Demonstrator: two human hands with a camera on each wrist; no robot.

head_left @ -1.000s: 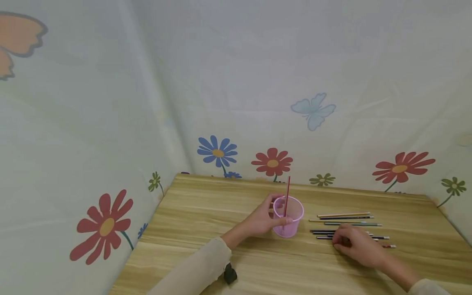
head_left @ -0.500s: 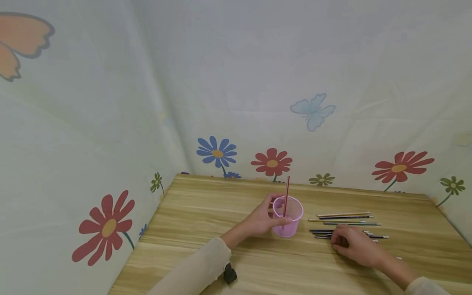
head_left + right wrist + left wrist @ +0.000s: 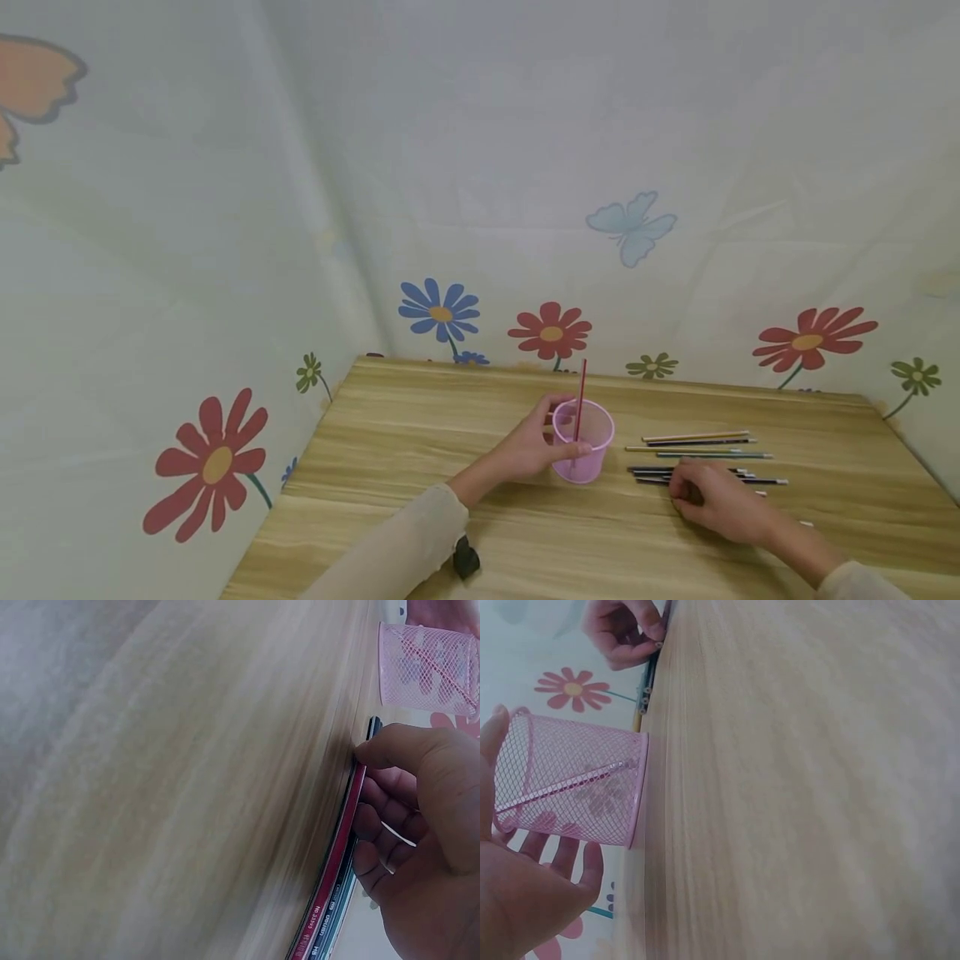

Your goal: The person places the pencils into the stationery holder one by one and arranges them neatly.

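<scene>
A pink mesh pencil cup (image 3: 594, 463) stands on the wooden table, with one red pencil (image 3: 581, 402) leaning upright inside it. My left hand (image 3: 531, 445) holds the cup from its left side, thumb across the near wall and fingers behind. To the right, my right hand (image 3: 722, 502) pinches a red pencil (image 3: 335, 862) near its end, thumb against fingertips, low over the tabletop. Most of that pencil is hidden under the hand in the head view; a white end shows past the wrist. Several dark pencils (image 3: 648, 473) lie partly beneath the same hand.
Behind the right hand lie more pencils, among them a yellow one (image 3: 693, 437) and a green one (image 3: 712, 455). A small black object (image 3: 466, 558) is by the left sleeve. Flower-printed fabric (image 3: 480, 167) walls in the table (image 3: 420, 408) at the back and left.
My right hand has shifted slightly left and nearer, and the red pencil's white end has swung toward the front, away from the pile. The left hand and cup stay put.
</scene>
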